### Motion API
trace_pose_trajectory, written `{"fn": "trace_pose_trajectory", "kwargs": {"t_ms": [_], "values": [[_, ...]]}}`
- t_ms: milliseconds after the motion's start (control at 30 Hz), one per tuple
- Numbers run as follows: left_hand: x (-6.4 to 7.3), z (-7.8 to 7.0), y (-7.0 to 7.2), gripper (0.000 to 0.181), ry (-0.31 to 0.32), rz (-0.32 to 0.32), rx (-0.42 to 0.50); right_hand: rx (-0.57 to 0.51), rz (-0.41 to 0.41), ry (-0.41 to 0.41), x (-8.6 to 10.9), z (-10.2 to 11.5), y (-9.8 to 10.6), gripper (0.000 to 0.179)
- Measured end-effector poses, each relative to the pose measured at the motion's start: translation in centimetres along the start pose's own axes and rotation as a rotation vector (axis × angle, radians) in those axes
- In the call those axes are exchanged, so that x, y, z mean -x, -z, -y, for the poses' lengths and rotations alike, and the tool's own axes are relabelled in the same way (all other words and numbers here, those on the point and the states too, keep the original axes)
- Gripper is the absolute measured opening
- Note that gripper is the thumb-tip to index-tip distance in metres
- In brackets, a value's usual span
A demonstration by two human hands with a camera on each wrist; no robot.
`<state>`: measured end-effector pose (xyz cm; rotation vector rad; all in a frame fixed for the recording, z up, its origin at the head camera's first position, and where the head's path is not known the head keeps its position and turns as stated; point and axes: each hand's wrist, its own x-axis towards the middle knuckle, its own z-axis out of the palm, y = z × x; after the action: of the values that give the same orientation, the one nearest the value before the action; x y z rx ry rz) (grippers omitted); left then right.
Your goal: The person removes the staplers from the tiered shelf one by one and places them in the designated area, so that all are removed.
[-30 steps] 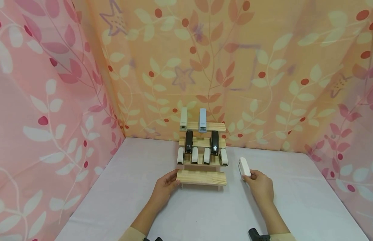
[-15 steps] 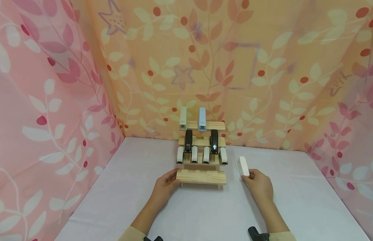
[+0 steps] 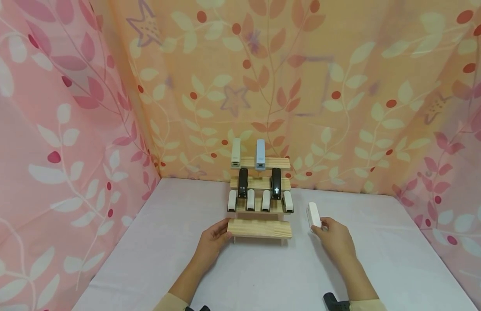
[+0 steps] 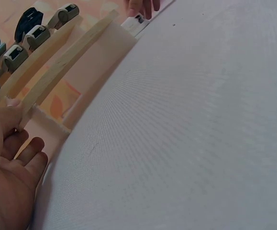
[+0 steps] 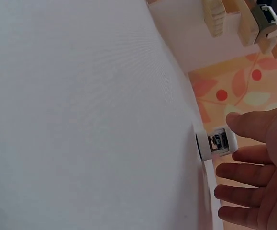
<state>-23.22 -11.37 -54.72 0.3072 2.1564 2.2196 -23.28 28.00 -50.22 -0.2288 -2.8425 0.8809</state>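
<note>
The right hand (image 3: 335, 239) pinches the near end of a slim white stapler (image 3: 313, 214) between thumb and index finger, its other fingers spread; the stapler is at the white-covered bench (image 3: 259, 276), beside a pale wooden stepped rack (image 3: 259, 229). The left hand (image 3: 210, 246) pinches the lowest step's left end. Off-white staplers (image 3: 265, 200) and black staplers (image 3: 243, 183) sit above.

White stapler (image 3: 313, 214) sits upright; 4-tier wooden rack (image 3: 259, 229) stands left.
</note>
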Motion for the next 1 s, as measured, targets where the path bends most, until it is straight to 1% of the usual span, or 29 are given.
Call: {"fn": "trace_pose_trajectory", "kwargs": {"t_ms": [167, 333, 500, 567, 700, 767, 833, 900, 1000], "values": [[0.0, -0.1, 0.0, 0.058, 0.004, 0.0, -0.011, -0.006, -0.005, -0.006, 0.1, 0.5, 1.0, 0.051], [0.1, -0.2, 0.1, 0.058, -0.009, -0.003, -0.026, -0.023, -0.049, 0.059, 0.3, 1.6, 2.6, 0.051], [0.1, -0.2, 0.1, 0.057, -0.008, -0.006, -0.03, -0.041, -0.11, 0.117, 0.5, 3.0, 3.4, 0.049], [0.1, -0.2, 0.1, 0.057, -0.01, -0.006, -0.034, -0.064, -0.145, 0.169, 0.7, 3.6, 3.5, 0.046], [0.1, -0.1, 0.2, 0.056, -0.006, -0.009, -0.029, -0.11, -0.239, 0.341, 1.2, 4.9, 3.3, 0.036], [0.0, -0.1, 0.2, 0.056, -0.014, -0.002, -0.03, -0.104, -0.292, 0.425, 1.5, 5.5, 3.2, 0.033], [0.0, -0.1, 0.1, 0.055, -0.007, -0.001, -0.032, -0.095, -0.33, 0.495, 1.8, 6.1, 3.1, 0.033], [0.0, -0.2, 0.1, 0.055, -0.002, 0.0, -0.035, -0.089, -0.357, 0.551, 2.0, 6.6, 3.0, 0.034], [0.0, -0.2, 0.1, 0.056, 0.012, -0.01, -0.033, -0.107, -0.369, 0.603, 2.0, 7.4, 3.2, 0.034]]}}
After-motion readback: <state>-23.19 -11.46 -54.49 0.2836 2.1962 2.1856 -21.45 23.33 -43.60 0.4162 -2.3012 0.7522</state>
